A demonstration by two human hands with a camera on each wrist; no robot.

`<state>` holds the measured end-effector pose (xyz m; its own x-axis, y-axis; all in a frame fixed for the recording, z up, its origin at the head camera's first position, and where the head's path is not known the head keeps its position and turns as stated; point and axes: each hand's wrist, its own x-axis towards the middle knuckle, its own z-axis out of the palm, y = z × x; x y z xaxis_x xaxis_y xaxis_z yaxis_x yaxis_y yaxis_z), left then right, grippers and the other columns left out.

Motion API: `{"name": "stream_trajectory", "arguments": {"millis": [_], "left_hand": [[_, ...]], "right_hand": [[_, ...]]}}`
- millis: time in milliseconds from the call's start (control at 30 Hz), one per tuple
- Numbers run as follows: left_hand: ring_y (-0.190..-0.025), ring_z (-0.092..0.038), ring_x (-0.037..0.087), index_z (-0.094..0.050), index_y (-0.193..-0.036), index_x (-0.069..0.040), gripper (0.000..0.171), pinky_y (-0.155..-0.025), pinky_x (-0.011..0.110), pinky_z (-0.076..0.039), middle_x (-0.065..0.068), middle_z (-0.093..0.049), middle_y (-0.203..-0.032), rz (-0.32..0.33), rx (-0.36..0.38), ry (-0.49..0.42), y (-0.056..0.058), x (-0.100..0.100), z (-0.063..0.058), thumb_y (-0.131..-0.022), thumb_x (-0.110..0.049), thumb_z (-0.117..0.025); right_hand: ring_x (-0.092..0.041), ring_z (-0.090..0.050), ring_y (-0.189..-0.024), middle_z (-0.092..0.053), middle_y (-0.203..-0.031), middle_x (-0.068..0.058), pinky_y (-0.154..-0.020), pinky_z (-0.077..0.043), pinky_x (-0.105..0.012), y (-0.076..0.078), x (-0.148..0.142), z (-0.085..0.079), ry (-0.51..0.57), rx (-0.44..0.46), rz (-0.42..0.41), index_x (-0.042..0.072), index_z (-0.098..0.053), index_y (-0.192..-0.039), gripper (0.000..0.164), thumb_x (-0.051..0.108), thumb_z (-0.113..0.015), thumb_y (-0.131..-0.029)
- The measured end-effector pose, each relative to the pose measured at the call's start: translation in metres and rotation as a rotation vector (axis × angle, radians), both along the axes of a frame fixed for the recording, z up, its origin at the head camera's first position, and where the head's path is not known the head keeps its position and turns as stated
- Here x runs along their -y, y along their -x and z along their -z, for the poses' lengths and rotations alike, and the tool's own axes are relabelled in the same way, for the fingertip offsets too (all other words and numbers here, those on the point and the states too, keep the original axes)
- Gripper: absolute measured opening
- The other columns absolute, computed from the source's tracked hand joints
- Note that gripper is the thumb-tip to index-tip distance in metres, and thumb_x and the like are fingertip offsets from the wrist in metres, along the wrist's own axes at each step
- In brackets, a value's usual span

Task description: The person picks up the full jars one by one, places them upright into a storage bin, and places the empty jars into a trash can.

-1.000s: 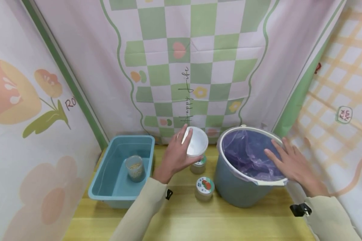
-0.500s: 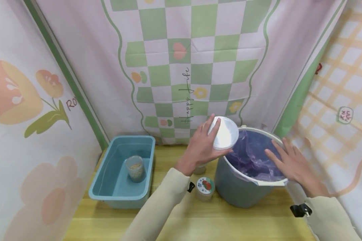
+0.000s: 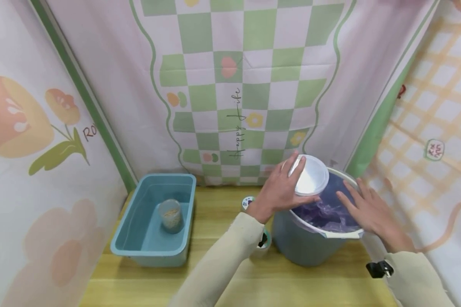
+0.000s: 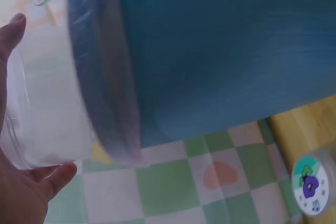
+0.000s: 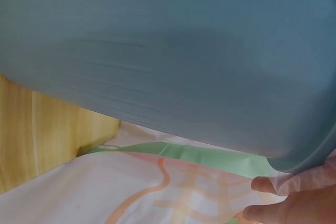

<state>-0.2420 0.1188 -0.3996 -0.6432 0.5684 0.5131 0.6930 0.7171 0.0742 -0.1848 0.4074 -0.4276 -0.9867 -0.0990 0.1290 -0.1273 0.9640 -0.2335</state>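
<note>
In the head view my left hand (image 3: 278, 189) grips a clear plastic tub (image 3: 312, 177) with a round white face, tilted over the left part of the bucket's mouth. The left wrist view shows thumb and fingers around the tub's translucent wall (image 4: 52, 98). The grey-blue bucket (image 3: 307, 247) is lined with a thin purple bag (image 3: 326, 219) folded over its pale rim. My right hand (image 3: 372, 209) lies at the bucket's right rim, its fingers spread and fairly straight. In the right wrist view its fingertips (image 5: 262, 184) appear near the liner edge. The tub's inside is hidden.
A blue basin (image 3: 157, 247) stands on the left of the wooden table (image 3: 199, 268), with a clear cup of grains (image 3: 171, 215) inside. Two small jars with printed lids, one a far jar (image 3: 248, 202), sit partly hidden by my left arm. Patterned cloth (image 3: 238, 76) hangs behind.
My left hand has carried the tub rightward, from above the jars to over the bucket. The right hand stays at the bucket's rim.
</note>
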Motion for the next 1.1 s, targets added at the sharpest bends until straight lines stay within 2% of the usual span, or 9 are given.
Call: {"name": "stream_trajectory", "arguments": {"millis": [100, 233, 333, 433, 567, 800, 1100], "left_hand": [[-0.150, -0.028, 0.025, -0.005, -0.162, -0.017, 0.119, -0.119, 0.036, -0.032, 0.010, -0.007, -0.169, 0.014, 0.026, -0.003, 0.002, -0.007, 0.008, -0.078, -0.084, -0.055], [-0.152, -0.021, 0.024, 0.001, -0.162, -0.028, 0.115, -0.119, 0.037, -0.031, 0.005, 0.000, -0.169, 0.061, 0.112, -0.052, 0.004, -0.013, 0.017, -0.078, -0.083, -0.056], [-0.154, -0.012, 0.021, 0.008, -0.158, -0.041, 0.105, -0.121, 0.039, -0.028, -0.001, 0.008, -0.169, 0.086, 0.203, -0.083, 0.006, -0.015, 0.022, -0.082, -0.082, -0.051], [-0.155, -0.007, 0.017, 0.010, -0.156, -0.047, 0.090, -0.122, 0.040, -0.025, -0.005, 0.012, -0.168, 0.100, 0.256, -0.091, 0.007, -0.014, 0.027, -0.089, -0.079, -0.041], [-0.155, -0.005, 0.016, 0.007, -0.156, -0.049, 0.078, -0.124, 0.040, -0.021, -0.008, 0.010, -0.168, 0.117, 0.260, -0.091, 0.009, -0.010, 0.033, -0.094, -0.075, -0.033], [-0.155, -0.007, 0.019, 0.009, -0.154, -0.051, 0.072, -0.125, 0.043, -0.016, -0.006, 0.000, -0.169, 0.109, 0.247, -0.062, 0.011, -0.003, 0.039, -0.096, -0.074, -0.027], [-0.155, -0.009, 0.025, 0.008, -0.155, -0.051, 0.067, -0.123, 0.049, -0.018, -0.008, 0.006, -0.169, 0.061, 0.263, -0.042, 0.018, 0.013, 0.052, -0.098, -0.073, -0.019]], "right_hand": [[-0.068, -0.010, -0.137, 0.003, -0.161, -0.034, -0.108, -0.012, -0.075, 0.000, 0.002, 0.002, 0.009, 0.007, 0.006, 0.008, -0.019, -0.160, 0.069, 0.050, -0.028, -0.107], [-0.067, -0.009, -0.137, 0.006, -0.162, -0.032, -0.108, -0.011, -0.076, 0.000, 0.002, 0.003, 0.013, 0.021, 0.007, 0.008, -0.016, -0.160, 0.068, 0.050, -0.025, -0.107], [-0.068, -0.007, -0.138, 0.010, -0.162, -0.030, -0.107, -0.009, -0.077, 0.001, 0.002, 0.004, 0.019, 0.038, 0.006, 0.010, -0.012, -0.161, 0.067, 0.049, -0.022, -0.108], [-0.068, -0.007, -0.137, 0.010, -0.162, -0.030, -0.106, -0.009, -0.078, 0.002, 0.002, 0.004, 0.025, 0.035, 0.001, 0.010, -0.011, -0.161, 0.066, 0.048, -0.022, -0.108], [-0.069, -0.012, -0.135, 0.006, -0.162, -0.031, -0.105, -0.011, -0.078, 0.003, 0.001, 0.006, 0.021, 0.013, 0.005, 0.011, -0.013, -0.161, 0.065, 0.048, -0.024, -0.108], [-0.069, -0.014, -0.134, 0.004, -0.162, -0.032, -0.105, -0.013, -0.078, 0.004, -0.002, 0.007, 0.019, -0.014, 0.001, 0.010, -0.014, -0.161, 0.065, 0.046, -0.026, -0.108], [-0.066, -0.009, -0.138, 0.010, -0.162, -0.029, -0.107, -0.010, -0.076, 0.004, -0.003, 0.007, 0.030, -0.002, -0.004, 0.008, -0.013, -0.161, 0.067, 0.047, -0.027, -0.108]]}}
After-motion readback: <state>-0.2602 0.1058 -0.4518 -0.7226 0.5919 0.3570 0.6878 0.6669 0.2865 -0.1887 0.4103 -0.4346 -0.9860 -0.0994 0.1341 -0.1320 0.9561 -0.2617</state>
